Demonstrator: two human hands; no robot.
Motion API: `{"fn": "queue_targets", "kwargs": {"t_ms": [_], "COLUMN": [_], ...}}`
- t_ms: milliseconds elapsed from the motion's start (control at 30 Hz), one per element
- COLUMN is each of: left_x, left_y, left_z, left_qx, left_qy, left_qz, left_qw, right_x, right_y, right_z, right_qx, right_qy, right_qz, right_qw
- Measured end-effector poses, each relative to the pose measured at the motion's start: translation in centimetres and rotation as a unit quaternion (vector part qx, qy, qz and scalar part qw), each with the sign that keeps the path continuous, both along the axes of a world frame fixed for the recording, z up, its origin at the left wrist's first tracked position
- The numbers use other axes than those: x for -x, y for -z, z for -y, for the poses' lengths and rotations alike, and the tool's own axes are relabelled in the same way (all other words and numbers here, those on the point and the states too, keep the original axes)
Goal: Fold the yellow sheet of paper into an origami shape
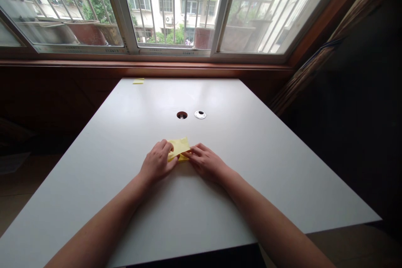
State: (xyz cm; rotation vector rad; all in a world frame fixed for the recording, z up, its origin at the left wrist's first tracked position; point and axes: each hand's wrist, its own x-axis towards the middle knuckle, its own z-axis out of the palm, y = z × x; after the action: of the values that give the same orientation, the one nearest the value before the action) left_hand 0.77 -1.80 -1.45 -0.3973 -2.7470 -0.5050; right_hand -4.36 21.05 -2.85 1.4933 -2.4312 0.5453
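Note:
A piece of thin yellow paper [179, 145], sticky-note-like, is between my two hands over the middle of the white table. Its upper part stands up at a slant, and a second yellow layer shows below it, close to the tabletop. Whether that is a fold or a separate sheet I cannot tell. My left hand [158, 161] is closed on the left side, fingers curled at the paper's edge and thumb low in front. At the right edge, my right hand [205, 161] pinches the paper with its fingertips, which are partly hidden.
The white table [266, 167] reaches to the window wall. Beyond my hands are a round cable hole [182, 115] and, to its right, a round silver cover [200, 114]. More yellow paper [138, 81] lies at the far left edge. A dark curtain [351, 88] hangs at right.

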Motion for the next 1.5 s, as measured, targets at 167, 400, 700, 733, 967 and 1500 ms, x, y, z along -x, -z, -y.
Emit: {"fn": "queue_targets", "kwargs": {"t_ms": [167, 400, 700, 733, 967, 1500], "left_x": [0.3, 0.6, 0.2, 0.1, 0.0, -0.5], "left_y": [0.4, 0.0, 0.2, 0.2, -0.2, -0.9], "left_z": [0.2, 0.2, -0.3, -0.3, -0.1, -0.2], "left_qx": [0.025, -0.053, -0.129, -0.126, -0.098, -0.158], "left_qy": [-0.022, 0.022, 0.124, 0.127, 0.099, 0.142], "left_qz": [-0.011, -0.074, -0.003, 0.0, -0.01, -0.073], "left_qw": [0.999, 0.996, 0.984, 0.984, 0.99, 0.974], "right_x": [-0.2, -0.6, -0.9, -0.9, -1.1, -0.7], "right_y": [-0.2, -0.7, -0.3, -0.4, -1.3, -0.6], "right_z": [0.0, 0.1, 0.9, 0.9, 0.9, 0.7], "right_qx": [-0.013, -0.018, -0.038, -0.043, -0.081, -0.027], "right_qy": [0.001, 0.025, 0.037, 0.036, 0.036, -0.026], "right_qz": [-0.002, -0.018, 0.01, 0.017, 0.051, 0.044], "right_qw": [1.0, 0.999, 0.999, 0.998, 0.995, 0.998]}}
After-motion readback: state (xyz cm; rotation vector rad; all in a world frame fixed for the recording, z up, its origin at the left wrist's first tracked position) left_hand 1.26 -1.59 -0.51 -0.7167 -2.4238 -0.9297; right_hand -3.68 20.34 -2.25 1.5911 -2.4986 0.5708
